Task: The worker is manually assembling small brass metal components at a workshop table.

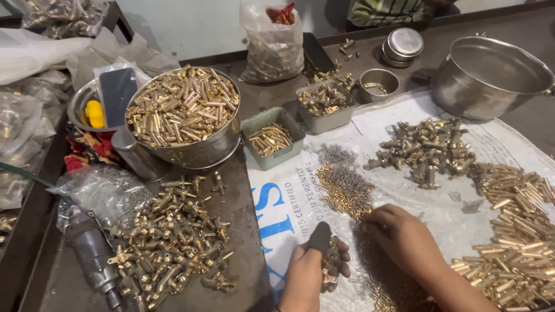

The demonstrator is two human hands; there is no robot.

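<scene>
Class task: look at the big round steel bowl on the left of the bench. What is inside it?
The steel bowl is heaped above its rim with short brass tubes, lying criss-cross. Whatever lies beneath that top layer, and the bowl's bottom, is covered and cannot be seen.

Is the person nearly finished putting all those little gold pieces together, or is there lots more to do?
Lots more, it seems. A heap of joined brass fittings on the left looks done. The left hand holds a few brass parts in its grip, while the right hand reaches into the small brass pins. Left over: a full bowl of brass tubes, another fittings pile, and loose tubes on the right.
</scene>
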